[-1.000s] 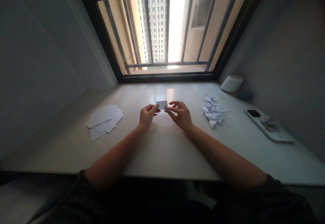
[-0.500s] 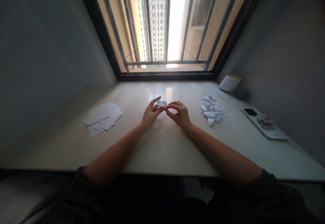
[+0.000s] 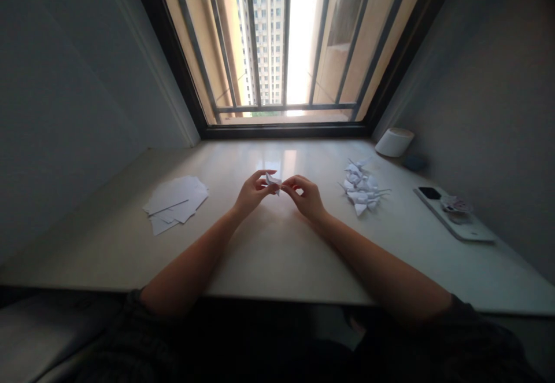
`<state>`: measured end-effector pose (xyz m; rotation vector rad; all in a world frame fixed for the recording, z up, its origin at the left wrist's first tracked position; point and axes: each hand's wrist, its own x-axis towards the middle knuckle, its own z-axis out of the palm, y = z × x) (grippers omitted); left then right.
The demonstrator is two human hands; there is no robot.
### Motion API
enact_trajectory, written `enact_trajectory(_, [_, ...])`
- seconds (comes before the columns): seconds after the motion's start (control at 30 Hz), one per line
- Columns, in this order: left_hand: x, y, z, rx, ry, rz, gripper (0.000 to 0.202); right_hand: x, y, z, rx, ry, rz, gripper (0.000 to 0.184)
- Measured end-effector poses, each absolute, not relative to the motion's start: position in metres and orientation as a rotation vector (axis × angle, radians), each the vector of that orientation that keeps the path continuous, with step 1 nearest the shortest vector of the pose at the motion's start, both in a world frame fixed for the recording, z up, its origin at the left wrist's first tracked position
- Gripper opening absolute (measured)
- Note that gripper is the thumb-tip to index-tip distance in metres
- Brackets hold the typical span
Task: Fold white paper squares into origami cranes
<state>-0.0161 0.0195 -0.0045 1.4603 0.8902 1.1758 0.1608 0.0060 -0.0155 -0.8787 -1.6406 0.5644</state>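
A small folded white paper [image 3: 273, 180] is held up between my two hands over the middle of the white tabletop. My left hand [image 3: 254, 191] grips it from the left, thumb below and fingers above. My right hand [image 3: 304, 193] pinches its right edge between thumb and fingertips. The paper's exact folded shape is too small to make out. To the left lies a fanned stack of white paper sheets [image 3: 177, 198]. On the right is a pile of folded white paper pieces [image 3: 362, 186] with thin pointed ends, perhaps cranes.
A white phone-like slab [image 3: 446, 215] with a small clear-wrapped item [image 3: 456, 203] on it lies at the right. A white cylinder [image 3: 394, 142] and a dark rounded object [image 3: 415, 162] stand by the right wall. A barred window [image 3: 284, 131] rises behind the table.
The folded paper has turned from a flatter position to a more upright, pointed one. My left fingers have closed lower around it, and my right hand has shifted slightly left.
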Motion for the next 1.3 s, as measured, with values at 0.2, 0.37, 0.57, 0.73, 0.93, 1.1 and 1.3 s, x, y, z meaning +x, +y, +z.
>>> enact_trajectory(0.2, [-0.013, 0.017, -0.001, 1.479, 0.891, 1.136, 0.049, 0.168, -0.002, -0.005, -0.898, -1.696, 0.322, 0.008])
enact_trajectory(0.37, [-0.009, 0.011, 0.001, 1.502, 0.839, 1.080, 0.046, 0.170, -0.002, -0.004, -0.878, -1.812, 0.164, 0.015])
enact_trajectory(0.57, [-0.007, 0.008, 0.000, 1.566, 0.831, 0.966, 0.041, 0.171, 0.000, -0.010, -0.963, -1.846, 0.046, 0.022])
enact_trajectory(0.73, [-0.011, 0.011, 0.002, 1.563, 0.844, 1.002, 0.042, 0.175, 0.002, -0.009, -1.004, -1.781, 0.178, 0.014])
enact_trajectory(0.93, [-0.016, 0.014, 0.003, 1.571, 0.859, 1.012, 0.046, 0.179, 0.007, -0.008, -0.908, -1.767, 0.290, 0.012])
enact_trajectory(1.1, [-0.018, 0.016, 0.003, 1.591, 0.878, 1.005, 0.048, 0.178, 0.011, -0.013, -0.924, -1.778, 0.333, 0.014])
enact_trajectory(1.3, [-0.018, 0.015, 0.000, 1.686, 0.966, 0.995, 0.049, 0.179, 0.010, -0.019, -1.079, -1.623, 0.347, 0.014])
